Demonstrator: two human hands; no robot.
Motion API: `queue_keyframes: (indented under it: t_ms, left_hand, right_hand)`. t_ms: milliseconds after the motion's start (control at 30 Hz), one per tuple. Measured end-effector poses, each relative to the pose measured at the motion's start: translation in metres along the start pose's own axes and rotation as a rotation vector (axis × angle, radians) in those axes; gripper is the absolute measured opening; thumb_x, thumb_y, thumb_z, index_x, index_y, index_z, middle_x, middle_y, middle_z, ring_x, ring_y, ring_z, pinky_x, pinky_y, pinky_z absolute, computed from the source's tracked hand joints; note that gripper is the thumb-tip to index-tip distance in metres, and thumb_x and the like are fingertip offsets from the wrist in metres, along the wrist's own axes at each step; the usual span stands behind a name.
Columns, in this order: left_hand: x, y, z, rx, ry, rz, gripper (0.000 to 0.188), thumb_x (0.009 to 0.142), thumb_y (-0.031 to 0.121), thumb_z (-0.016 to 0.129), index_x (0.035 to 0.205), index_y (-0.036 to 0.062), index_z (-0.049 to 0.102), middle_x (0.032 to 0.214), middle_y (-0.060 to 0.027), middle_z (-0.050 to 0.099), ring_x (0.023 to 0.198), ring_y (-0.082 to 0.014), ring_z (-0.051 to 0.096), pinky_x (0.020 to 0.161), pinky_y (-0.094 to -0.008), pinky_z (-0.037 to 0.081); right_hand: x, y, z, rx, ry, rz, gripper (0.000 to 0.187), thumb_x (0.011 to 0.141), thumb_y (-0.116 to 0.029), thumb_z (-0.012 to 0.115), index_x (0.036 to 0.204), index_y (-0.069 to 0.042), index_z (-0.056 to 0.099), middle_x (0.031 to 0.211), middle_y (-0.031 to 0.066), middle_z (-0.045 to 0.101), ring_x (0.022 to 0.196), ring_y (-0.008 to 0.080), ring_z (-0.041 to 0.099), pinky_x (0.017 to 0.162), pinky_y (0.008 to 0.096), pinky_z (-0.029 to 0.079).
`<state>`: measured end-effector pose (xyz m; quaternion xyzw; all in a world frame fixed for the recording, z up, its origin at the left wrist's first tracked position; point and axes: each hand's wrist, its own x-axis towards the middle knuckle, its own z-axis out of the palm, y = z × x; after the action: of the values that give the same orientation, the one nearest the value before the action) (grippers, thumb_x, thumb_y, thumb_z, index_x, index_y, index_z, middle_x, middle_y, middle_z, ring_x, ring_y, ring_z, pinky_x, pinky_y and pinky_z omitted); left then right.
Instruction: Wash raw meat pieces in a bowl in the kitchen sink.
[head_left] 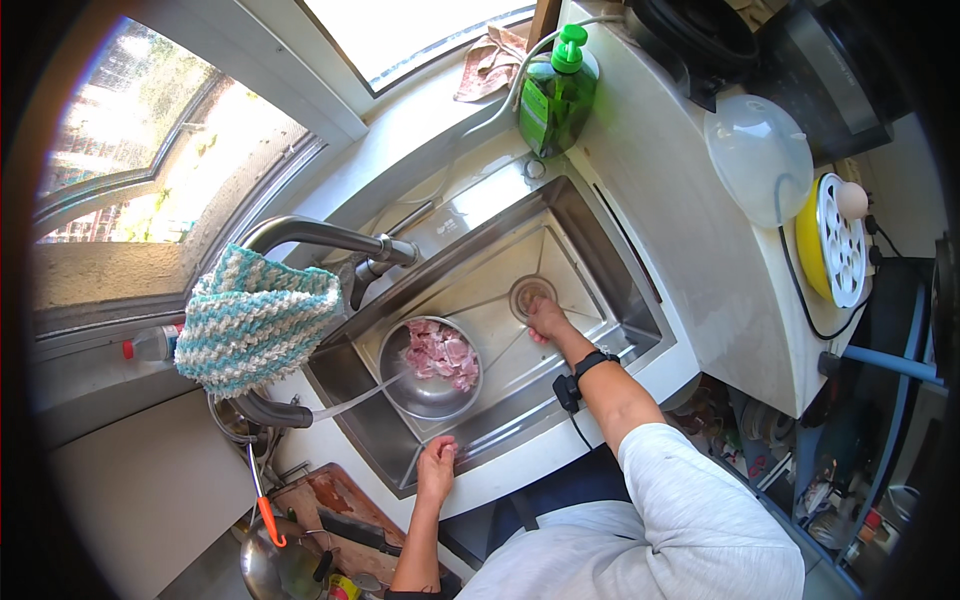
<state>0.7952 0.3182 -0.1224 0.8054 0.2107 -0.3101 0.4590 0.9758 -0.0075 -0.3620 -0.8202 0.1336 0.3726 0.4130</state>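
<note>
My right hand (546, 318) reaches into the steel sink (620, 290), its fingers closed down at the round drain (532, 292). Whatever they pinch there is too small to make out. Loosely curled, my left hand (437, 466) hovers by the sink's near-left edge, and no object shows in it. Between that hand and the faucet stands a round metal bowl (432, 404) with pieces of raw pink meat (440, 354) in it. A stream of water (362, 400) runs from the curved spout (285, 411) into the bowl.
A knitted teal-and-white cloth (255, 315) hangs over the faucet (320, 232). At the back corner stands a green pump bottle (558, 100). A yellow egg cooker (832, 240) with an egg (851, 200) sits on the right counter. An orange-handled utensil (268, 520) is at the lower left.
</note>
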Motion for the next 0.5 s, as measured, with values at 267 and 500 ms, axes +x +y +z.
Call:
queue_keyframes:
  t_ms: [267, 500]
  left_hand:
    - [-0.001, -0.007, -0.001, -0.016, 0.016, -0.01, 0.025, 0.096, 0.012, 0.051, 0.114, -0.0004, 0.064, 0.101, -0.0141, 0.071, 0.093, -0.0206, 0.067, 0.085, -0.0326, 0.051]
    - [0.0, -0.015, 0.0, -0.025, 0.006, 0.018, 0.026, 0.095, 0.012, 0.05, 0.113, -0.0014, 0.063, 0.101, -0.0152, 0.072, 0.094, -0.0212, 0.068, 0.086, -0.0329, 0.051]
  right_hand:
    - [-0.045, -0.051, -0.005, 0.211, 0.124, 0.145, 0.015, 0.084, 0.002, 0.052, 0.097, -0.006, 0.052, 0.057, 0.0113, 0.059, 0.043, 0.0221, 0.059, 0.039, 0.0375, 0.045]
    - [-0.049, -0.052, 0.011, 0.047, 0.276, 0.119, 0.016, 0.086, -0.006, 0.055, 0.102, -0.006, 0.057, 0.068, 0.0177, 0.066, 0.057, 0.0282, 0.067, 0.06, 0.0415, 0.054]
